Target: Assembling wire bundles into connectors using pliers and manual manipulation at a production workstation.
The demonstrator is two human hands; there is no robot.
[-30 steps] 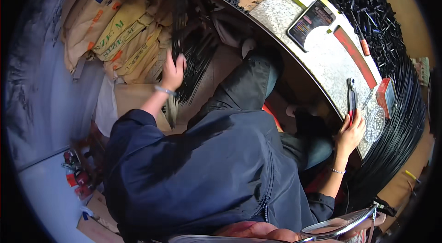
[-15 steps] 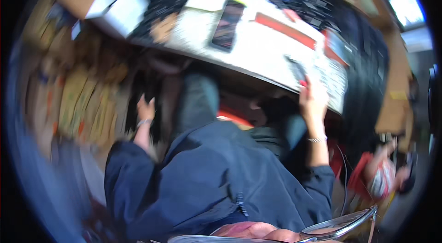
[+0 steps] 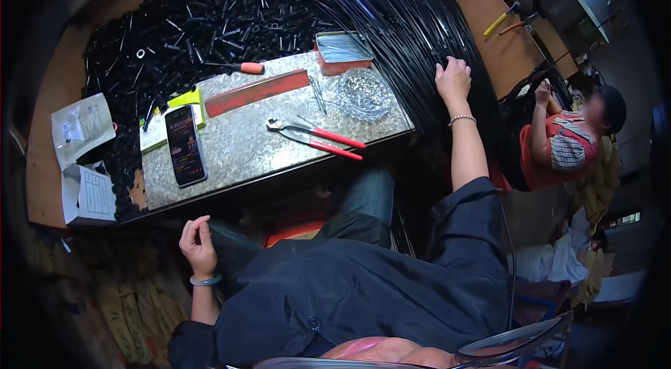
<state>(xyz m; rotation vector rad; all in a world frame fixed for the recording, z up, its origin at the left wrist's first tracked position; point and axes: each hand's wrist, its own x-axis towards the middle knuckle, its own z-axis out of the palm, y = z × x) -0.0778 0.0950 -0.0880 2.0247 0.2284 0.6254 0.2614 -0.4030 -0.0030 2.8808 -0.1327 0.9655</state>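
Note:
My right hand (image 3: pixel 453 80) rests palm down on a thick bundle of long black rods (image 3: pixel 412 26) lying to the right of a speckled stone slab (image 3: pixel 237 145); its fingers are spread and grip nothing. My left hand (image 3: pixel 197 246) hangs below the slab's front edge, loosely curled, and I see nothing in it. On the slab lie red-handled pliers (image 3: pixel 318 137), a dark phone (image 3: pixel 185 154), a long red bar (image 3: pixel 256 91), a clear glass dish (image 3: pixel 364 93) and a red tray (image 3: pixel 342 52).
A heap of short black tubes and bolts (image 3: pixel 203 19) covers the wooden table behind the slab. A screwdriver (image 3: pixel 237 68) lies at its edge. Paper booklets (image 3: pixel 82 128) sit at the left. Another person (image 3: pixel 570 142) sits at the right.
The view has swung from my left side back over the table. My right hand has gone from the slab's edge to the rod bundle; my left hand has left the rods by the sacks.

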